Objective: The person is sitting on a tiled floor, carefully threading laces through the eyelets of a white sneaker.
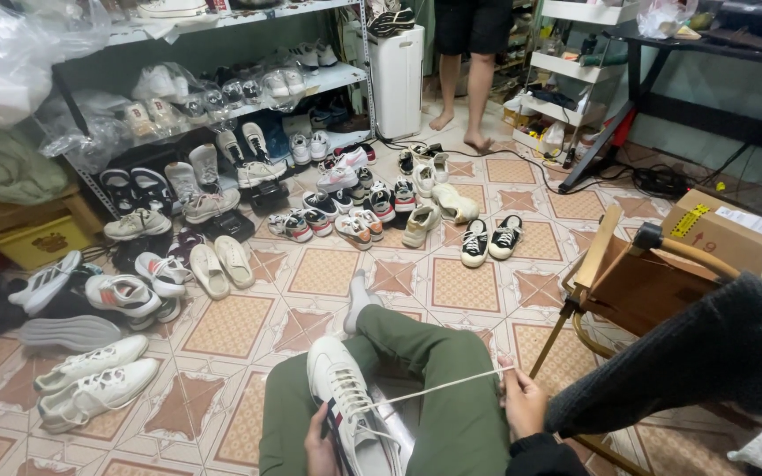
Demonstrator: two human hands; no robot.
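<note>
The person sits on the tiled floor [319, 273] with legs in green trousers [451, 388] crossed, and a white sneaker [350, 405] lies across the lap, toe pointing away from the body. The left hand [317, 449] is under the near side of the shoe, fingers wrapped around its edge and steadying it, though part of that hand is cut off by the bottom of the view. The right hand [522, 401] sits well off to the right of the sneaker, pinched shut on the end of a white lace [438, 386], which runs taut from the eyelets across the thigh to the fingers. The right arm wears a dark knitted sleeve [690, 353]. Around the sitter, many pairs of shoes are scattered over the floor, among them 2 black-and-white sneakers [491, 240] standing side by side ahead of the knee. A metal shelf [222, 97] loaded with more shoes, some in plastic bags, stands at the back left. Another person's bare legs [460, 88] are by the far doorway. A wooden chair [628, 282] and a cardboard box [716, 229] are to the right
</note>
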